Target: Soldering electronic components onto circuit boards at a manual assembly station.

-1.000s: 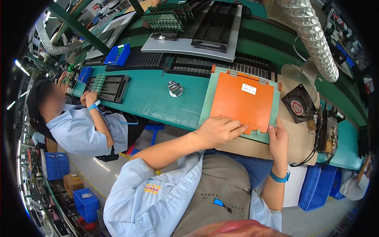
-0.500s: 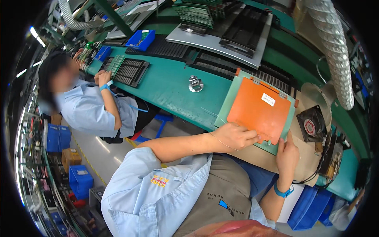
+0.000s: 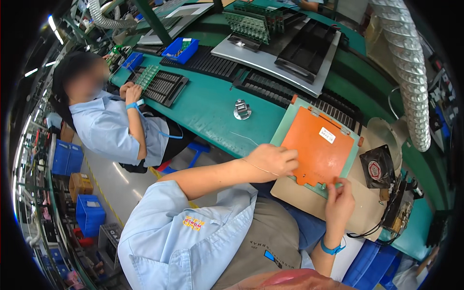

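Note:
A flat fixture with an orange hinged cover (image 3: 314, 145) on a green base plate (image 3: 356, 153) lies tilted on brown board in front of me. Metal hinges (image 3: 330, 120) run along its far edge, and a white label (image 3: 327, 135) sits on the cover. My left hand (image 3: 271, 162) is closed at the fixture's near left edge, fingers curled; its thumb side is partly hidden. At the near edge, by a small notch in the cover, my right hand (image 3: 339, 199) pinches the green base with thumb and forefinger. A thin cord loops over my left wrist.
A small shiny metal part (image 3: 242, 110) rests on the green bench (image 3: 205, 116). A black fan (image 3: 377, 166) lies right of the fixture, below a silver duct hose (image 3: 403, 72). Left, a co-worker (image 3: 113, 121) handles a green circuit board (image 3: 146, 76) over a black tray.
My left hand has moved away from the near edge's middle toward the left edge. My right hand has shifted from the right corner to the near edge. The view has tilted slightly.

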Motion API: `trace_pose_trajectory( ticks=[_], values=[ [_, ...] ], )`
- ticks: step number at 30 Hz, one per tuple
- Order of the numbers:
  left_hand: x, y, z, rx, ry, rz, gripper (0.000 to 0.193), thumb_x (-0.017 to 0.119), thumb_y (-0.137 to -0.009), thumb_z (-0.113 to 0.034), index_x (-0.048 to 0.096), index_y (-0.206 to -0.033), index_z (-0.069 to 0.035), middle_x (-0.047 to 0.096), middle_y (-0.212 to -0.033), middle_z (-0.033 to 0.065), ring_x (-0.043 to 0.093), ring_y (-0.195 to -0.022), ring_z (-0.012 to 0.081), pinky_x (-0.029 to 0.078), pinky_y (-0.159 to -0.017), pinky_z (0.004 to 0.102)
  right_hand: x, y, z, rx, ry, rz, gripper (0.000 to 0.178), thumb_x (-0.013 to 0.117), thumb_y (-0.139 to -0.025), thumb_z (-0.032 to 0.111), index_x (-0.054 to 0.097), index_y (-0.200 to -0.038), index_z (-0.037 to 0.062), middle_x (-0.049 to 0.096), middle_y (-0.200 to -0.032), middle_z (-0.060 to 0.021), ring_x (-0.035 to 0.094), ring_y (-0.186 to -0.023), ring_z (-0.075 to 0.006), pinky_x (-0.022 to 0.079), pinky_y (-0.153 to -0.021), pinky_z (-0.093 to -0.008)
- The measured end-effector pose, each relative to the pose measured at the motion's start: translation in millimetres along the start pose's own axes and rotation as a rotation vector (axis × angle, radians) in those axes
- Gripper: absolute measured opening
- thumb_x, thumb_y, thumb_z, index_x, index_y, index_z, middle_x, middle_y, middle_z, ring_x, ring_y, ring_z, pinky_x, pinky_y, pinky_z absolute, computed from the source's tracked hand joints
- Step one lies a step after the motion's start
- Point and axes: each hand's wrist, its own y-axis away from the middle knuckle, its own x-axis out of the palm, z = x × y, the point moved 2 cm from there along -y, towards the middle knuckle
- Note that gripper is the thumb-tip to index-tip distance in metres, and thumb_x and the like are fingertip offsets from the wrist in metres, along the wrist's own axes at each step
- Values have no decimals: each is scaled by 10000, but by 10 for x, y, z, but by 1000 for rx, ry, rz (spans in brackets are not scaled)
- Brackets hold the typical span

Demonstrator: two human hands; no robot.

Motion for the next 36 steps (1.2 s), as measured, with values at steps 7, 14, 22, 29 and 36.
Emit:
trace_pose_trajectory(
  ticks=[7, 14, 22, 29, 36],
  values=[
    [-114, -68, 151, 31, -40, 271, 295, 758, -846, -292, 553, -946, -105, 527, -919, 49, 638, -616, 228, 495, -507, 338, 11, 62, 154, -55, -1, 15, 222, 745, -867, 129, 615, -1035, 65, 657, -772, -64, 577, -583, -266, 475, -593, -375],
    [-47, -106, 275, 117, -134, 350, 253, 721, -881, -303, 570, -914, -102, 569, -849, 59, 641, -590, 246, 508, -499, 350, 152, 135, 215, -154, 154, -42, 195, 739, -869, 118, 619, -1017, 77, 674, -813, -69, 602, -619, -299, 482, -597, -382],
    [78, -86, 332, 368, -233, 360, 242, 664, -925, -361, 575, -875, -142, 583, -816, 45, 630, -579, 196, 479, -464, 322, 256, 177, 159, -275, 78, -176, 192, 725, -865, 82, 626, -1030, 75, 674, -837, -80, 620, -671, -291, 488, -620, -370],
    [92, -15, 292, 224, -186, 406, 241, 635, -955, -370, 598, -896, -140, 647, -879, 47, 657, -639, 218, 509, -524, 337, 152, 171, 91, -435, 52, -124, 245, 724, -855, 57, 641, -1085, 65, 660, -857, -86, 614, -703, -280, 490, -634, -350],
    [-214, 52, 251, -373, 57, 296, 248, 614, -985, -321, 618, -1072, -89, 656, -1017, 93, 682, -755, 330, 547, -661, 418, 63, 147, 73, -174, -126, -127, 349, 712, -857, 8, 639, -1195, 52, 647, -1000, -85, 575, -687, -223, 483, -644, -311]
  ],
)
